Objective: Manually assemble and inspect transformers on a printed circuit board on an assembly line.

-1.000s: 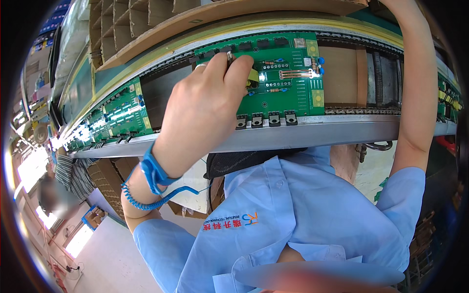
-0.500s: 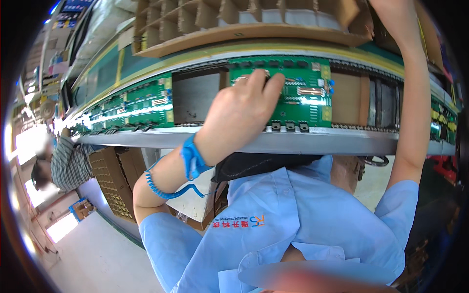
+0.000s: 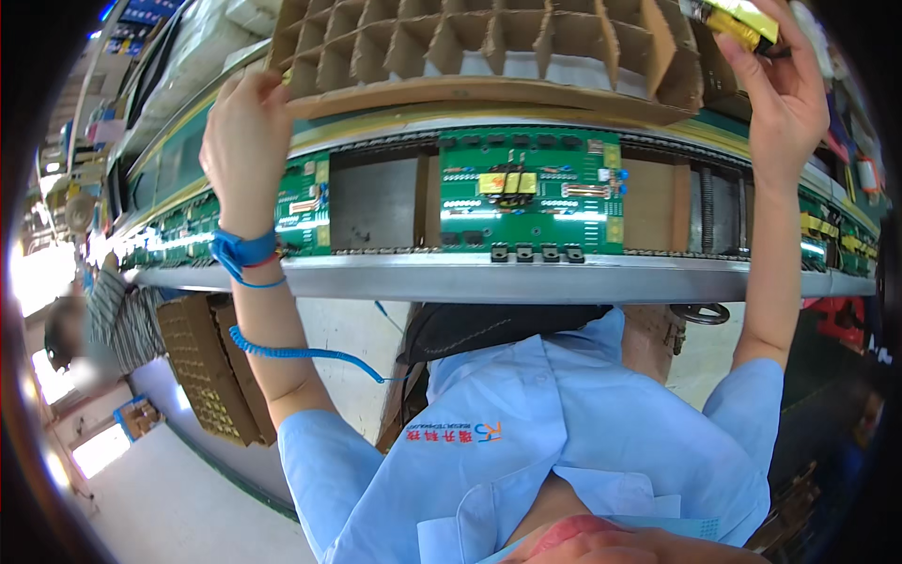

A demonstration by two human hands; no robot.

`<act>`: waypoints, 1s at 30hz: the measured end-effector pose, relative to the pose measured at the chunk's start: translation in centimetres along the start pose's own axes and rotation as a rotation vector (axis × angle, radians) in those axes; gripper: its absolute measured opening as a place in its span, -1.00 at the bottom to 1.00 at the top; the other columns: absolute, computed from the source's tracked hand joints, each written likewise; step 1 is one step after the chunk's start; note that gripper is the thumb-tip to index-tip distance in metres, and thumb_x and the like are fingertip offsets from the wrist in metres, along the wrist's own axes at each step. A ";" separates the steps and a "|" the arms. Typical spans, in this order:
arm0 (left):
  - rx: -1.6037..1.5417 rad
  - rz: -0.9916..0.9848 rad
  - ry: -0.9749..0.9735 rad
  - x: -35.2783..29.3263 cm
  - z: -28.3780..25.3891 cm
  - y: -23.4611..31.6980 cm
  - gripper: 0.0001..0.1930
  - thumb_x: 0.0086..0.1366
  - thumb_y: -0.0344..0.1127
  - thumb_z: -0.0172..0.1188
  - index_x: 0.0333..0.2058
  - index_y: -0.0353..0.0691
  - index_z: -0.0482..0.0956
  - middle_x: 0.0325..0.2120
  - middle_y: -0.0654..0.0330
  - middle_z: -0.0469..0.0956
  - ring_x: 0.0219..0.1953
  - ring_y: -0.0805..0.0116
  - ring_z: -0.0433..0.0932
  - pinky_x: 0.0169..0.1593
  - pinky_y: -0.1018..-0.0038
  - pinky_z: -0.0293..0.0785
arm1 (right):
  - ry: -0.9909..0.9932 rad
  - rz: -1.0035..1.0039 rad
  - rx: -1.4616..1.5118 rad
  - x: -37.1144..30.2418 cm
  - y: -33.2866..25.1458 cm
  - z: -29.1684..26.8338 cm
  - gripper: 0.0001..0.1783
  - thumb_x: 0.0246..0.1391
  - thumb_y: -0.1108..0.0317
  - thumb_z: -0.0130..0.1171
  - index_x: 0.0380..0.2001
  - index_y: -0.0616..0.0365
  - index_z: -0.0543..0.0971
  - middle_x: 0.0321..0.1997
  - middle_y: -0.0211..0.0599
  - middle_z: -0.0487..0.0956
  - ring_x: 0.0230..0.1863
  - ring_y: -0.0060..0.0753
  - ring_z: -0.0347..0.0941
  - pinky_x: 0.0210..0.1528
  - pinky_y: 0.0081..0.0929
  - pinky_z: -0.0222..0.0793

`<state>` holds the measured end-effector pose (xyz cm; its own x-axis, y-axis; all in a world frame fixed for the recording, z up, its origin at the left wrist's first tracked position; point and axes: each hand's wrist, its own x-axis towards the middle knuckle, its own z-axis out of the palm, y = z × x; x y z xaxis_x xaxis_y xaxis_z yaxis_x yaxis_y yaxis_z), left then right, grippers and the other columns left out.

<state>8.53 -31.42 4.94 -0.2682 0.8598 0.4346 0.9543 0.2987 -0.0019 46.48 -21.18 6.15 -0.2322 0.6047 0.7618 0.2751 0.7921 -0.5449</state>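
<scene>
My left hand [image 3: 242,141] is raised at the near left corner of a divided cardboard box [image 3: 395,97], its fingers curled against that corner. Up at the far right, my right hand [image 3: 787,108] pinches a yellow-and-black transformer [image 3: 738,23] between thumb and fingers. A green circuit board [image 3: 531,226] lies on the rail line in front of me. Another yellow-and-black transformer [image 3: 507,184] stands at the middle of this board. A blue wrist strap [image 3: 246,249] with a coiled cord circles my left wrist.
More populated boards [image 3: 305,211] lie on the line to the left, and others [image 3: 832,235] to the right. A metal rail [image 3: 451,280] runs along the near edge. At far left, a person in a striped top [image 3: 132,315] stands near another divided carton [image 3: 211,376].
My left hand has left the board and gone to the box corner, uncovering the transformer there. The box has shifted right and nearer. My right hand now shows, holding a transformer.
</scene>
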 end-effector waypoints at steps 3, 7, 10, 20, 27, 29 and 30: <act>0.119 -0.104 -0.112 1.7 1.1 -0.7 -0.73 0.24 -0.09 0.11 -0.27 -0.09 0.68 -0.26 0.12 0.59 -0.20 0.06 0.58 -0.18 0.23 0.49 | 0.041 -0.006 0.463 -0.4 2.8 -2.8 -0.58 0.17 0.65 0.03 0.12 0.30 0.38 0.11 -0.16 0.49 0.04 -0.35 0.47 0.12 -0.48 0.38; 0.203 -0.089 -0.243 3.1 1.6 -0.3 -0.63 0.18 0.03 0.17 -0.25 -0.14 0.68 -0.22 0.05 0.60 -0.17 0.01 0.58 -0.16 0.21 0.50 | -0.387 0.056 0.428 -2.4 -0.7 -1.4 -0.45 0.06 0.41 0.23 0.12 0.31 0.37 0.09 -0.10 0.47 0.10 -0.28 0.43 0.18 -0.35 0.33; 0.214 0.015 -0.246 4.1 3.0 -0.9 -0.65 0.09 -0.04 0.23 -0.30 -0.20 0.65 -0.23 0.00 0.60 -0.17 -0.03 0.58 -0.16 0.15 0.50 | -0.565 0.369 0.323 -1.6 -0.4 0.4 -0.42 0.03 0.42 0.18 0.15 0.32 0.35 0.07 -0.13 0.47 0.09 -0.34 0.43 0.17 -0.40 0.31; 0.061 -0.019 -0.177 4.8 3.6 -1.4 -0.52 0.01 -0.21 0.24 -0.08 -0.28 0.47 -0.24 -0.12 0.60 -0.16 -0.10 0.58 -0.13 0.15 0.49 | -0.588 0.971 0.538 3.4 0.7 2.9 -0.67 0.10 0.49 0.19 -0.03 0.21 0.46 -0.24 -0.33 0.61 -0.34 -0.62 0.56 -0.56 -0.77 0.47; -0.935 -0.257 0.205 3.5 0.5 -4.2 -0.31 0.21 -0.28 0.30 0.22 -0.41 0.20 -0.15 -0.11 0.54 -0.17 0.25 0.61 -0.06 0.48 0.52 | -0.342 0.667 0.614 1.0 -1.1 1.0 -0.62 0.09 0.46 0.19 0.01 0.20 0.47 -0.21 -0.31 0.60 -0.25 -0.57 0.56 -0.33 -0.68 0.51; -1.205 -0.123 0.203 2.3 -1.2 -4.2 -0.46 0.31 -0.40 0.16 0.20 -0.45 0.22 -0.08 -0.12 0.48 -0.08 0.24 0.57 0.04 0.37 0.54 | -0.339 0.592 0.612 -0.3 0.0 -0.8 -0.40 0.00 0.37 0.20 0.14 0.31 0.36 0.05 -0.15 0.47 0.05 -0.36 0.44 0.16 -0.44 0.31; -1.314 -0.103 0.110 1.4 -2.5 -3.7 -0.52 0.36 -0.41 0.06 0.20 -0.43 0.23 -0.03 -0.12 0.46 0.03 0.20 0.51 0.13 0.26 0.49 | -0.310 0.512 0.591 -2.3 0.0 -1.2 -0.38 -0.05 0.33 0.23 0.11 0.31 0.38 0.02 -0.16 0.49 0.02 -0.37 0.46 0.13 -0.47 0.33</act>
<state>4.94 -32.41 7.80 -0.3940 0.8011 0.4505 0.3632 -0.3145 0.8770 48.10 -22.63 4.79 -0.4813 0.8282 0.2870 -0.0976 0.2748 -0.9565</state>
